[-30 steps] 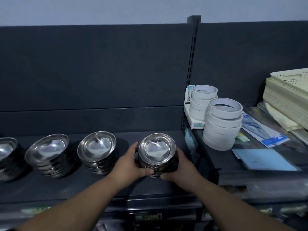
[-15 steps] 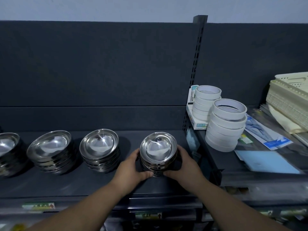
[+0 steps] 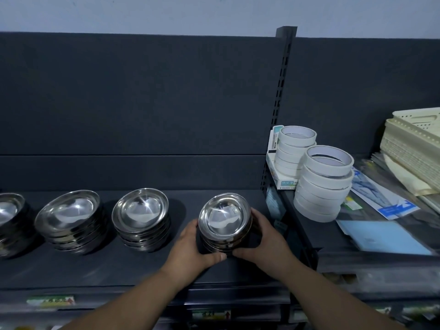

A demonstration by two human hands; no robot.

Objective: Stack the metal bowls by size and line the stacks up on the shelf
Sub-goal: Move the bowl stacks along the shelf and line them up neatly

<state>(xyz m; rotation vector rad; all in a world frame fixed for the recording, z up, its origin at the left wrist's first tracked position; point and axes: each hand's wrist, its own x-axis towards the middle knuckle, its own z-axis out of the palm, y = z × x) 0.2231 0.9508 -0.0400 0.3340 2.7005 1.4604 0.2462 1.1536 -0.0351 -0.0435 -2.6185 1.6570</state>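
**Lining up the small bowl stack**

I hold the small bowl stack (image 3: 225, 219) with both hands. My left hand (image 3: 190, 251) curls round its left side. My right hand (image 3: 264, 241) curls round its right side. My thumbs almost meet low at the front.

The stack is at the right end of the dark shelf (image 3: 142, 270), near the metal post (image 3: 283, 110). I cannot tell if it rests on the shelf or is lifted a tiny bit.

Three more stacks stand to the left: the next stack (image 3: 141, 210), the wide stack (image 3: 69, 215), and the cut-off stack (image 3: 9, 210) at the edge.

I think I am on the lining-up step. The gap beside my stack looks bigger than the other gaps. So I should slide it a little left, then let go softly so the shiny bowls do not slip.
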